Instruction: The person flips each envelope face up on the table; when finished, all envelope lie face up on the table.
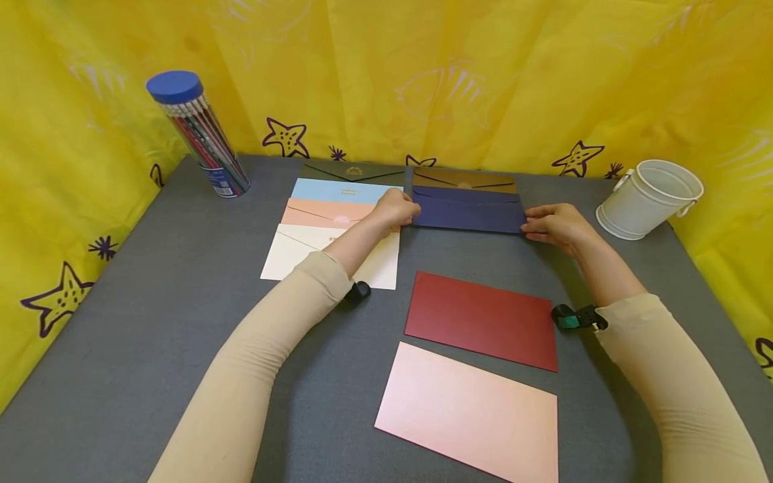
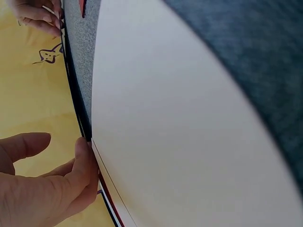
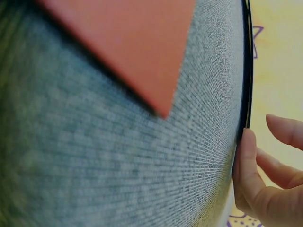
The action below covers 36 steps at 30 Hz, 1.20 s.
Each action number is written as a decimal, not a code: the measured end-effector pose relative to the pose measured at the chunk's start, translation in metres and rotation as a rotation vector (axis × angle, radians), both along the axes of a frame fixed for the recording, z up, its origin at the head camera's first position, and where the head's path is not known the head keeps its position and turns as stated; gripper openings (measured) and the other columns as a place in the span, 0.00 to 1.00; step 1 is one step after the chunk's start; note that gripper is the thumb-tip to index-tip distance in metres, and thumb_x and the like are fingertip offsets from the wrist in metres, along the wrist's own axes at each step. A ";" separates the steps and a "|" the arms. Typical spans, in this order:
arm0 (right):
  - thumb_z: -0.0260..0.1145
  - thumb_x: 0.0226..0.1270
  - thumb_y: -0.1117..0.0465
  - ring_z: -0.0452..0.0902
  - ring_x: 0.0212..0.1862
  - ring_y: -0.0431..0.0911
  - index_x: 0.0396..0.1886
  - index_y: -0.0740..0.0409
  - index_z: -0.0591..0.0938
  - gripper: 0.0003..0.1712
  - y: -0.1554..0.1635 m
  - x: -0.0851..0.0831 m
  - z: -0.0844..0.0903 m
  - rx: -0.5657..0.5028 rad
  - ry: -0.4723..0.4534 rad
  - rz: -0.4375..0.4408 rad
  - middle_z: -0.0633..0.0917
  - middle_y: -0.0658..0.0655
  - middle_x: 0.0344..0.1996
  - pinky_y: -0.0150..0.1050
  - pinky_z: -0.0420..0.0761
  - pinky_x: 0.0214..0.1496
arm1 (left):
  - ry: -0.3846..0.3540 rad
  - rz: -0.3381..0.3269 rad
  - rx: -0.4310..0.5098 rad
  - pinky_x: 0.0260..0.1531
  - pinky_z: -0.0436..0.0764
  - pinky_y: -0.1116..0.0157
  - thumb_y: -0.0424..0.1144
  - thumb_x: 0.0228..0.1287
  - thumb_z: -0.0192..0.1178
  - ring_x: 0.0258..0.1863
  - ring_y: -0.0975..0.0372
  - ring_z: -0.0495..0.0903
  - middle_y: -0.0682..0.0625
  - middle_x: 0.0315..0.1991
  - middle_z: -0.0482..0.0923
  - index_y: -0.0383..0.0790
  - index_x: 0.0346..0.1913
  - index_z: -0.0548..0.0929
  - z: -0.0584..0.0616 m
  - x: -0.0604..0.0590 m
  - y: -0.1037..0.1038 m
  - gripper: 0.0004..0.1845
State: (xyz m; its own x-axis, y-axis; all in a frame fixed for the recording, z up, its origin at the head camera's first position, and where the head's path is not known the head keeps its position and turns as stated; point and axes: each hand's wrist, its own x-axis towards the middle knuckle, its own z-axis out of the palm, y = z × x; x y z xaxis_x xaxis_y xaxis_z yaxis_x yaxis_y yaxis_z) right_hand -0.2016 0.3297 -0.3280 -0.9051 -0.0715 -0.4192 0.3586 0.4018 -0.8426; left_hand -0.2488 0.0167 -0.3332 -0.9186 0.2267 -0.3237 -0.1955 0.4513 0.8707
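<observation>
"What is seen nearest, clocked from the head view's middle?"

"A pink envelope (image 1: 474,409) is laid on the bench (image 1: 181,282) at 5 o'clock, a red envelope (image 1: 483,320) beyond it at 4. Neither is overlapped with another, so their placing seems left."

"And towards 10?"

"A white envelope (image 1: 286,255), peach envelope (image 1: 308,213), light blue envelope (image 1: 332,190) and dark green envelope (image 1: 374,176) are overlapped, front to back; that column is judged finished."

"And at 2?"

"The navy envelope (image 1: 468,209) is touched at its left edge by the left hand (image 1: 395,206), at its right edge by the right hand (image 1: 558,225); both thumbs are spread clear, nothing is pinched. The brown envelope (image 1: 441,178) behind is partly covered by it, so that step seems nearly done."
</observation>
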 end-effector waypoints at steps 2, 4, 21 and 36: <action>0.52 0.76 0.67 0.76 0.36 0.22 0.76 0.75 0.49 0.36 -0.001 0.000 0.001 -0.003 -0.004 0.002 0.58 0.69 0.72 0.21 0.82 0.47 | 0.004 0.007 -0.009 0.18 0.64 0.72 0.32 0.67 0.54 0.18 0.68 0.66 0.51 0.28 0.68 0.38 0.29 0.75 0.000 0.000 0.000 0.07; 0.51 0.77 0.66 0.76 0.36 0.22 0.76 0.75 0.48 0.36 -0.002 0.001 0.002 -0.005 -0.009 0.004 0.55 0.70 0.74 0.21 0.82 0.47 | 0.011 0.003 -0.016 0.19 0.65 0.72 0.32 0.67 0.53 0.18 0.68 0.66 0.51 0.29 0.68 0.35 0.33 0.78 0.000 0.001 0.000 0.06; 0.55 0.76 0.59 0.73 0.38 0.21 0.76 0.72 0.53 0.37 -0.006 0.009 0.011 0.142 0.027 0.070 0.56 0.72 0.76 0.21 0.81 0.46 | 0.095 -0.197 -0.064 0.44 0.76 0.65 0.34 0.68 0.55 0.47 0.56 0.74 0.40 0.68 0.72 0.33 0.66 0.74 0.006 0.005 -0.004 0.24; 0.62 0.72 0.59 0.79 0.41 0.29 0.65 0.72 0.69 0.29 -0.009 0.028 0.012 0.180 0.091 0.257 0.82 0.38 0.39 0.28 0.83 0.44 | 0.184 -0.737 -0.175 0.58 0.80 0.63 0.34 0.60 0.67 0.59 0.55 0.80 0.44 0.60 0.81 0.36 0.61 0.80 0.005 0.026 0.000 0.24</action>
